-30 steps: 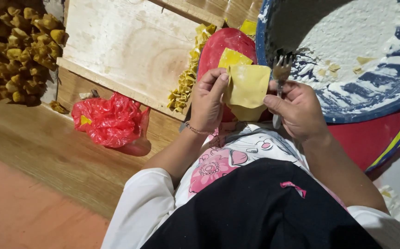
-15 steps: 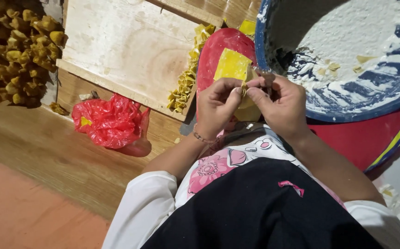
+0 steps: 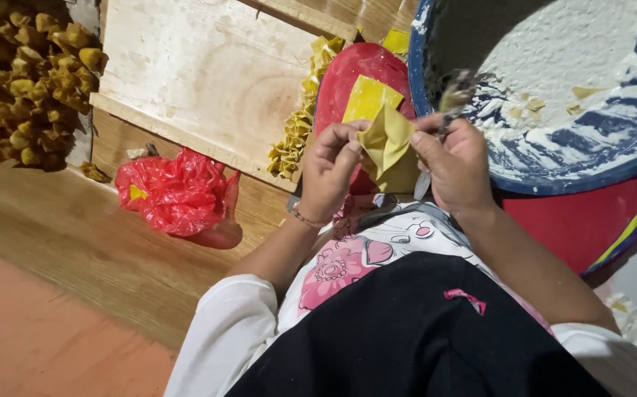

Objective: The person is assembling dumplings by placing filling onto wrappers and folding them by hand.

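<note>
Crumpled red plastic bag point(image 3: 175, 192) beside wooden board point(image 3: 208, 81); flour-dusted, perhaps enamel, basin point(image 3: 590, 95).

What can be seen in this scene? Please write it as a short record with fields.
left hand: pinches the left side of a yellow wrapper
right hand: pinches the right side of the wrapper; a small tool with a blurred tip sticks up from this grip
wrapper: folded, held above the lap
behind hands: red lid with a flat yellow sheet on it
right: blue bowl dusted with flour
middle: wooden board, row of folded dumplings at its edge
left: red bag, pile of dumplings
</note>
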